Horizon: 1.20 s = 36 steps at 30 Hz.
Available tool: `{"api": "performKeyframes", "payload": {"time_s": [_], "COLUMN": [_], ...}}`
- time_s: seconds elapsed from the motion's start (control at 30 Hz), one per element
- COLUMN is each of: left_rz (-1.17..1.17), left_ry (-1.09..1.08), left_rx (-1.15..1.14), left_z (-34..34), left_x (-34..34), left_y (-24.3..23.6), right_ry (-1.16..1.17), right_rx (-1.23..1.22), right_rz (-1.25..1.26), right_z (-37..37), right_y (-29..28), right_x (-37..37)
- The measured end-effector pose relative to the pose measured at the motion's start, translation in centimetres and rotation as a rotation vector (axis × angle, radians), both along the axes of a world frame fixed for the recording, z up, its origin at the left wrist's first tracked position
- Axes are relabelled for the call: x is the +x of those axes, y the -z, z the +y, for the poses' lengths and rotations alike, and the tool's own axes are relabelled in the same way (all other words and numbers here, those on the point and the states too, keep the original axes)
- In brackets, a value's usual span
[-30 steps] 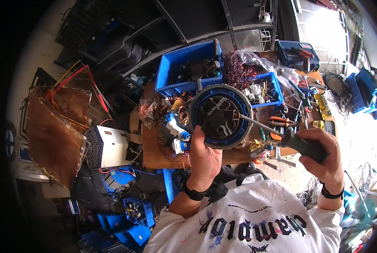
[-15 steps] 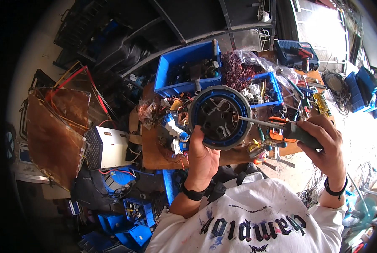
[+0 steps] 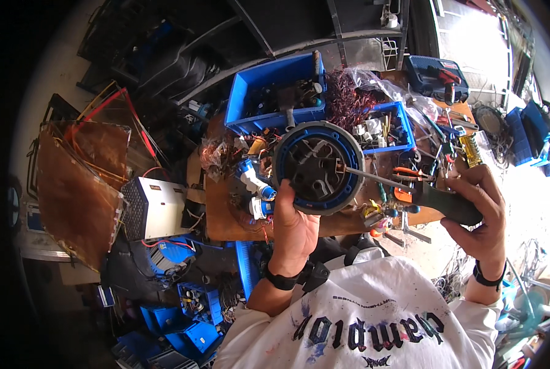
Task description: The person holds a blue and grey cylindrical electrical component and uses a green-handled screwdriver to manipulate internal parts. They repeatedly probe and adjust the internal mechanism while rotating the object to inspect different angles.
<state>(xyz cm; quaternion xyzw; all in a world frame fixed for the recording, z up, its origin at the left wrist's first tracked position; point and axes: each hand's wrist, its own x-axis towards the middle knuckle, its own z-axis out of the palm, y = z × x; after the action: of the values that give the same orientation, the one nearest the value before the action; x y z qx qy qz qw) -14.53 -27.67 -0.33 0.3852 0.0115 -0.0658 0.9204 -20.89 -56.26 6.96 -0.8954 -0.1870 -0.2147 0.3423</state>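
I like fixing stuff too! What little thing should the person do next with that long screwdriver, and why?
Probably turn the screwdriver in place. Its tip already sits inside the round blue-rimmed part, near the right edge. The left hand grips that part from below, and the right hand is wrapped around the dark handle. Whether it sits on a screw is too small to tell.

Small wooden workbench is totally buried. Two blue plastic bins full of parts sit at the back, with a tangle of copper wire between them and orange-handled pliers off to the right.
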Motion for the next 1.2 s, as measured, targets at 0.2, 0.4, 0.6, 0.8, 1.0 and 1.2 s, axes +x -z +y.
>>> {"api": "performKeyframes", "payload": {"time_s": [0.2, 0.4, 0.6, 0.8, 1.0, 1.2], "left_rz": [-0.034, -0.05, -0.022, -0.026, -0.004, -0.007], "left_ry": [0.058, 0.002, 0.004, 0.015, 0.022, 0.016], "left_rx": [-0.121, -0.044, -0.088, -0.093, -0.098, -0.093], "left_z": [0.1, 0.1, 0.4, 0.9, 0.9, 0.7], "left_x": [-0.4, -0.6, -0.8, -0.8, -0.8, -1.0], "left_y": [0.1, -0.5, -0.1, 0.5, 0.7, 0.2], "right_ry": [-0.001, 0.016, 0.013, -0.007, 0.031, -0.037], "right_rx": [0.069, -0.087, -0.054, -0.044, -0.005, 0.008], "right_rz": [-0.029, -0.065, 0.035, 0.018, -0.009, -0.055], "right_z": [0.7, 0.5, 1.0, 0.7, 0.9, 0.8], "right_y": [1.0, 1.7, 0.5, 1.1, 1.8, 2.7], "right_x": [0.7, 0.7, 0.4, 0.4, 0.2, 0.8]}}
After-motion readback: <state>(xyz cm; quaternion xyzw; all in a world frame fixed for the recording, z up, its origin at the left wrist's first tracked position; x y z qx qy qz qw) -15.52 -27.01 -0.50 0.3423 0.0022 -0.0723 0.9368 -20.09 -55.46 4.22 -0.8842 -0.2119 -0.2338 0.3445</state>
